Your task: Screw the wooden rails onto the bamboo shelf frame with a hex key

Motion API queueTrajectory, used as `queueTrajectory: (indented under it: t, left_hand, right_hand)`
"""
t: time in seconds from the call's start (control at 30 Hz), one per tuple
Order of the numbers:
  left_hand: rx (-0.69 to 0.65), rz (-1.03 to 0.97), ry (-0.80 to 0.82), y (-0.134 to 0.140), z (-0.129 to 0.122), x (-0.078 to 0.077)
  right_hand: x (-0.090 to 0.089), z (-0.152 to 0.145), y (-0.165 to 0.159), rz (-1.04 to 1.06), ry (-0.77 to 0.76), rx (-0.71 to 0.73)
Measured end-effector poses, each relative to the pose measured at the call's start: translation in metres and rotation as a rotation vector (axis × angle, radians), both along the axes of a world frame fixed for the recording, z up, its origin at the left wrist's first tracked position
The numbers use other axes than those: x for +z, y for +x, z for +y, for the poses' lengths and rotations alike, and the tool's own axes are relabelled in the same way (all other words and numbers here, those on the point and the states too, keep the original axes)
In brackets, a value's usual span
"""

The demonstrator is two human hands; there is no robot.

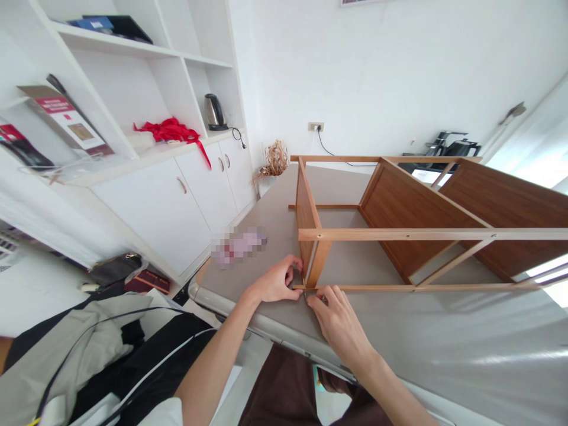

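Observation:
A wooden shelf rack [355, 235] lies on its side on the grey table [266, 278], its shelf panels standing upright. My left hand [279, 281] is at the near left corner, thumb and fingers closed around the end of the lowest rail [355, 288]. Just to its right, my right hand [335, 313] pinches near the outer face of that rail, where the end panel [306, 219] meets it. A small thin metal piece shows at its fingertips, too small to name. Both hands rest low, close to the table's front edge.
A blurred pinkish item [239, 247] lies on the table left of the rack. White cabinets [155, 189] with a kettle [215, 112] and red cloth [173, 130] stand on the left. Clothes and cables [146, 355] are heaped at lower left. A coffee machine [452, 148] stands behind the rack.

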State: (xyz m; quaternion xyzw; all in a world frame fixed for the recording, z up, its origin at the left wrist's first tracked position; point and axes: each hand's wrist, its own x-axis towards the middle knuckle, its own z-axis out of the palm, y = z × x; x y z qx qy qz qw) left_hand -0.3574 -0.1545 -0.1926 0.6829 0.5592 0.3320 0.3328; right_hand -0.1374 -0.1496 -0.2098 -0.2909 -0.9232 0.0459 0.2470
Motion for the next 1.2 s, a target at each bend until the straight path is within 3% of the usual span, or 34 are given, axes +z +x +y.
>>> queueTrajectory:
  t: [0.43, 0.77, 1.2]
  left_hand:
    - [-0.016, 0.006, 0.007, -0.002, -0.001, -0.001]
    - [-0.009, -0.032, 0.017, -0.005, -0.003, 0.014]
    - [0.018, -0.008, 0.101, 0.005, -0.002, 0.007]
  right_hand:
    - [-0.004, -0.002, -0.001, 0.062, -0.052, -0.002]
    - [-0.008, -0.001, 0.001, 0.079, -0.094, -0.001]
    - [-0.002, -0.002, 0.0, 0.101, -0.116, -0.013]
